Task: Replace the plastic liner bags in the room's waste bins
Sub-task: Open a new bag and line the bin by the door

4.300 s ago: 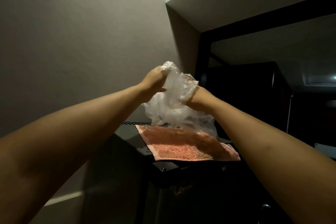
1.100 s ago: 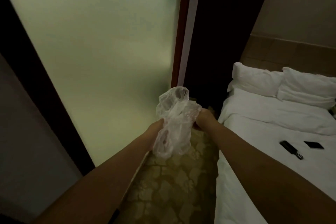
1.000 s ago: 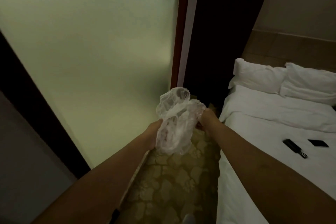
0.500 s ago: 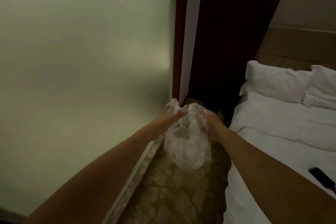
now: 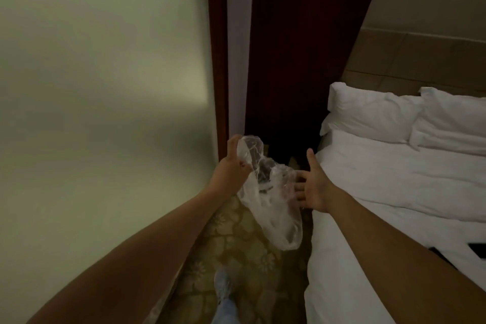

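A clear, crumpled plastic liner bag [image 5: 271, 197] hangs in front of me above the carpet. My left hand [image 5: 231, 166] grips its upper end, fingers curled round the plastic. My right hand [image 5: 313, 187] is spread, palm turned toward the bag, with its fingertips against the bag's right side. The bag's lower end droops down and to the right. No waste bin shows clearly; the corner beyond the bag is dark.
A frosted glass wall [image 5: 105, 87] runs along the left. A bed with white sheets [image 5: 394, 205] and pillows [image 5: 373, 110] fills the right. Patterned carpet [image 5: 236, 252] forms a narrow aisle between them, with my shoe [image 5: 222, 281] on it. A dark object [image 5: 477, 250] lies on the bed.
I have walked forward along the aisle. My right hand let go of the bag and opened flat; the bag has unfurled and hangs longer from my left hand.
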